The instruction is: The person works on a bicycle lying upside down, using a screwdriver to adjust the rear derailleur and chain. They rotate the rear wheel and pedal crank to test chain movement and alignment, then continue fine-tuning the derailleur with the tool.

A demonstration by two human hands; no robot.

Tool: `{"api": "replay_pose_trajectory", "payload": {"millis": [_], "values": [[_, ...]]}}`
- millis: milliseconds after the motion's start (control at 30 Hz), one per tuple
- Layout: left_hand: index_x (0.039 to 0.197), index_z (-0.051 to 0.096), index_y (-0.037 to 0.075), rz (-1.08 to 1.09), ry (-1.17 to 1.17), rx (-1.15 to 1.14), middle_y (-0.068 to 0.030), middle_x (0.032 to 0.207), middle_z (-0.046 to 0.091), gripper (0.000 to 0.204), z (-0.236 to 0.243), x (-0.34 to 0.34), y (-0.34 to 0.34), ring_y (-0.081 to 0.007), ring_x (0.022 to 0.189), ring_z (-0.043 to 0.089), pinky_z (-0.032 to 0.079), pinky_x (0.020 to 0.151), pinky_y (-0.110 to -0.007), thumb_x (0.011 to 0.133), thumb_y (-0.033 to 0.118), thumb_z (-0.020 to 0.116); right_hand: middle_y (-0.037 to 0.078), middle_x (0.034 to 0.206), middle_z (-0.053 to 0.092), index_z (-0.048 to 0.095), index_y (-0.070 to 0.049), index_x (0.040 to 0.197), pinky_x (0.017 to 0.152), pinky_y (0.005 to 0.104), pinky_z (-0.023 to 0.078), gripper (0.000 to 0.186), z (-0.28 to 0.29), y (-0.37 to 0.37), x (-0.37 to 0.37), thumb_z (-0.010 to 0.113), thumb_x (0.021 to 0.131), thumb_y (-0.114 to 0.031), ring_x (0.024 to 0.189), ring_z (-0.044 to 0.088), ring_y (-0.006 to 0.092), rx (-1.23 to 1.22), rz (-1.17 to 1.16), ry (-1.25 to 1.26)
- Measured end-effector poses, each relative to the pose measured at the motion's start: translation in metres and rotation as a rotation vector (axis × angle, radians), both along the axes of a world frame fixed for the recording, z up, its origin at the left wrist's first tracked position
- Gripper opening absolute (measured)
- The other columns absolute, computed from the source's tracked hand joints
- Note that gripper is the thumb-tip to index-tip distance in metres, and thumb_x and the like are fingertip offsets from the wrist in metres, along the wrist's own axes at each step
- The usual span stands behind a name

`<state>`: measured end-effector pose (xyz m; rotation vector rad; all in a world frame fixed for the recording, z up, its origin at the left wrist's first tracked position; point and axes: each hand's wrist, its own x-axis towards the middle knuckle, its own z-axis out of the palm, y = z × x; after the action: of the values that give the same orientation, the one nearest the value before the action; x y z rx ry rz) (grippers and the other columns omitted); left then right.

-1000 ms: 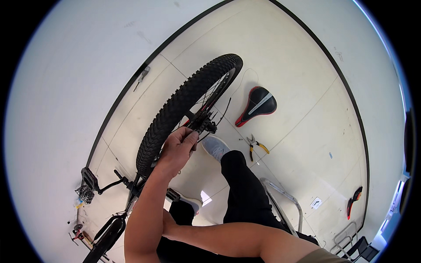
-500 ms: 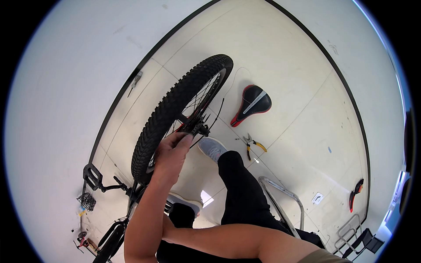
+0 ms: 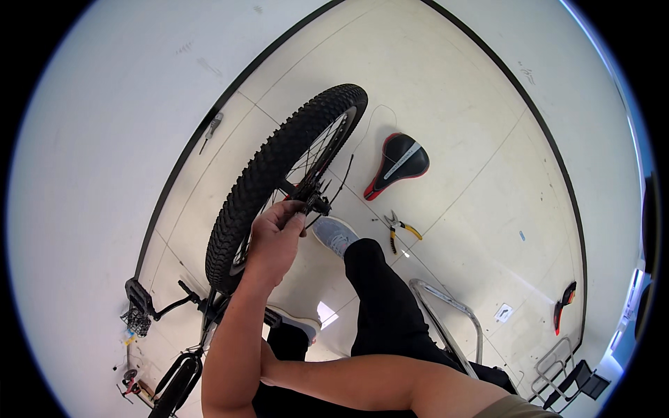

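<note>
A bicycle wheel with a knobby black tyre stands tilted in front of me. My left hand is at its hub side, thumb and fingers pinched together beside the dark derailleur; what lies between the fingertips is hidden. From the derailleur a thin black cable sticks up and away. My right forearm crosses to the left and passes behind my left forearm, which hides the right hand. To the left are a crank arm and a black pedal.
A black and red saddle lies on the floor, with yellow-handled pliers nearer me. By the left wall rests a screwdriver. A chrome tube frame stands beside my right leg. An orange-black tool lies far right.
The pedal and crank at the left have turned a little, the pedal moving down and left. My left hand has shifted slightly upward at the hub and stays pinched.
</note>
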<state>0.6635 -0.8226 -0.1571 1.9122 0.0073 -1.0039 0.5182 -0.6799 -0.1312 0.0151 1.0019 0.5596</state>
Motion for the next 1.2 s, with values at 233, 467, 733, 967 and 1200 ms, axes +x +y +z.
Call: {"api": "replay_pose_trajectory", "payload": {"millis": [233,467,733,967,1200], "values": [[0.107,0.069,-0.004,0.006,-0.141,0.106,-0.0002,0.079,0.066,0.024,-0.003,-0.012,0.019,-0.0063,0.068,0.057,0.046,0.062,-0.025,0.095,0.017,0.068,0.010,0.091,0.068,0.065,-0.003,0.102,0.053,0.0341,0.046,0.018,-0.037,0.059,-0.028,0.051,0.100,-0.014,0.067,0.062,0.0165,-0.238,0.040,-0.230],[0.093,0.072,-0.004,0.038,-0.227,0.167,0.0009,0.071,0.065,0.026,-0.018,-0.010,0.016,-0.0057,0.063,0.056,0.045,0.058,-0.025,0.093,0.022,0.072,0.007,0.083,0.065,0.061,-0.007,0.106,0.040,0.0332,0.038,0.016,-0.023,0.031,-0.018,0.047,0.102,-0.012,0.049,0.055,0.0177,-0.096,0.150,-0.199],[0.091,0.073,-0.004,0.092,-0.267,0.110,0.0002,0.070,0.065,0.024,-0.006,-0.011,-0.021,-0.0050,0.062,0.055,0.044,0.057,-0.025,0.092,0.020,0.073,0.004,0.085,0.063,0.057,-0.011,0.114,0.043,0.0322,0.038,0.017,-0.022,0.033,-0.016,0.046,0.106,-0.020,0.053,0.052,0.0159,0.152,-0.083,-0.044],[0.093,0.073,-0.004,0.243,-0.190,-0.031,0.0015,0.073,0.065,0.026,-0.011,-0.019,-0.006,-0.0048,0.065,0.053,0.044,0.059,-0.024,0.093,0.022,0.074,0.005,0.090,0.065,0.061,-0.008,0.109,0.047,0.0329,0.041,0.017,-0.012,0.027,-0.017,0.049,0.104,-0.019,0.061,0.056,0.0150,-0.084,0.004,-0.089],[0.104,0.074,-0.003,0.009,-0.036,0.117,0.0030,0.077,0.064,0.027,0.002,-0.002,-0.003,-0.0029,0.063,0.051,0.041,0.057,-0.021,0.097,0.022,0.069,0.006,0.093,0.068,0.063,-0.006,0.115,0.058,0.0343,0.045,0.020,-0.021,0.026,-0.013,0.054,0.100,-0.016,0.071,0.060,0.0162,-0.087,0.067,-0.178]]}}
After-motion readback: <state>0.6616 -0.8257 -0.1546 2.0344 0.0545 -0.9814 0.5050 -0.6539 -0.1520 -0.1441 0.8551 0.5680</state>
